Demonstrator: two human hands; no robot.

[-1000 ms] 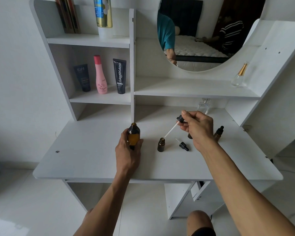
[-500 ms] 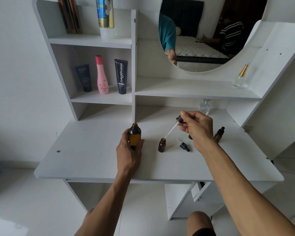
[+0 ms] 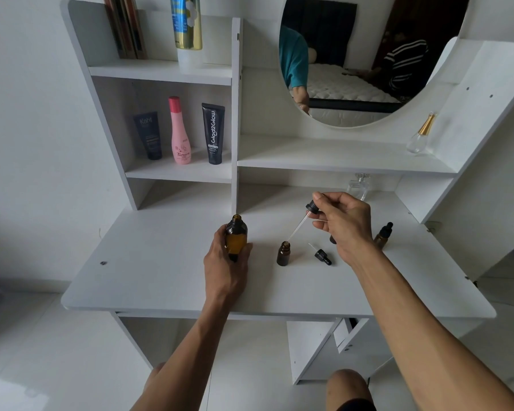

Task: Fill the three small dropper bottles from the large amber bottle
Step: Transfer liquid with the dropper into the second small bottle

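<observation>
- I am working at the middle of the white counter (image 3: 149, 280); a wide bare strip is lying between the bottles and the front edge, and more bare surface is stretching to the left of my left hand (image 3: 224, 271).
- Behind the bottles, the vertical shelf divider (image 3: 236, 114) is standing close, just beyond the large amber bottle (image 3: 236, 237), and the low shelf (image 3: 339, 161) is hanging over the back of the counter.
- My left hand's grip is wrapping around the lower part of the large amber bottle, which is standing upright on the counter with its neck open.
- My right hand (image 3: 343, 223) is pinching the black cap of a dropper (image 3: 301, 222); its clear glass tube is slanting down to the left, and the tip is sitting at the mouth of the open small bottle (image 3: 283, 255).
- This small bottle is dark amber, upright, without cap, between my two hands and apart from both.
- Just to its right a loose dropper cap (image 3: 321, 256) is lying on its side on the counter.
- A second small bottle (image 3: 382, 235), with black dropper cap on, is standing to the right of my right wrist.
- Something dark is partly hidden behind my right hand; I cannot tell what it is.
</observation>
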